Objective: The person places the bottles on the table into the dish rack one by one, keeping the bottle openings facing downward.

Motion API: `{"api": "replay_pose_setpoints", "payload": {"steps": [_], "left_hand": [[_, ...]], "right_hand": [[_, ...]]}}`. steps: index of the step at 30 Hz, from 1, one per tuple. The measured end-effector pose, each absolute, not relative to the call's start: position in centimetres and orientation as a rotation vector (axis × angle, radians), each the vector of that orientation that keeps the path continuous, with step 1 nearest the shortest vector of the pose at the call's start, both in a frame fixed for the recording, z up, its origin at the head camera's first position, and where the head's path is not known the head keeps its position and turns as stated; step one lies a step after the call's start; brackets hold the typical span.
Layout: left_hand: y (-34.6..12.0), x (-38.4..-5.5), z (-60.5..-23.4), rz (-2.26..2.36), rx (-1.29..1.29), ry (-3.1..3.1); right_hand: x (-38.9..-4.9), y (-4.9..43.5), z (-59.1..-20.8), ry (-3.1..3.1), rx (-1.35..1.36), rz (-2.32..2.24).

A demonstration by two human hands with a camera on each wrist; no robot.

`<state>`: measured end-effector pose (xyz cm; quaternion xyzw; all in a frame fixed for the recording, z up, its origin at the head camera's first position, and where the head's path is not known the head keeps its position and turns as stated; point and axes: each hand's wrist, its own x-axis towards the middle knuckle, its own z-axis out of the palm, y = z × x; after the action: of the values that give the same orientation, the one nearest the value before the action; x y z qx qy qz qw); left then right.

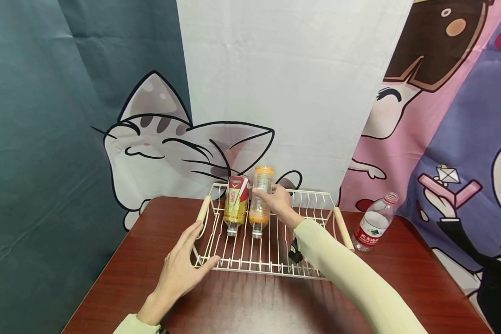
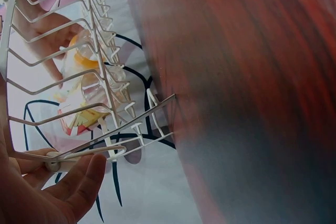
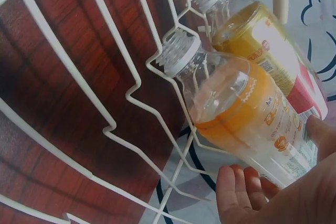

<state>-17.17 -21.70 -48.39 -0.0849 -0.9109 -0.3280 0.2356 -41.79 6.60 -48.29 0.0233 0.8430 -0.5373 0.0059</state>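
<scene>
My right hand (image 1: 277, 200) holds a clear plastic bottle with an orange label (image 1: 260, 204), thumb on one side and fingers on the other. Its neck points down into a white wire rack (image 1: 271, 266), tilted against the wires. Close beside it leans a bottle with a red and yellow label (image 1: 236, 199), also neck down. My left hand (image 1: 181, 260) is at the rack's front left corner, thumb over the front rail. In the left wrist view its curled fingers (image 2: 86, 184) are around the end of the wooden handle.
Outside the rack on the right stands an upright, uncapped clear bottle with a red and white label (image 1: 373, 225). A brown wooden table (image 1: 234, 301) carries everything. Behind it hangs a cartoon-printed cloth (image 1: 292, 93). The rack's right wooden handle (image 1: 343, 228) is beside the right sleeve.
</scene>
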Motion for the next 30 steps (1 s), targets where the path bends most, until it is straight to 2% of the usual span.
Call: {"api": "replay_pose_setpoints", "payload": {"steps": [8, 30], "left_hand": [[-21.6, -17.2, -48.4, -0.895, -0.243, -2.493], [-21.7, -17.2, -48.4, -0.894, -0.247, -2.484]], "right_hand": [[-45.3, 7.2, -51.8, 2.752, 0.092, -1.579], [-44.9, 7.2, -51.2, 2.663, 0.044, -1.602]]}}
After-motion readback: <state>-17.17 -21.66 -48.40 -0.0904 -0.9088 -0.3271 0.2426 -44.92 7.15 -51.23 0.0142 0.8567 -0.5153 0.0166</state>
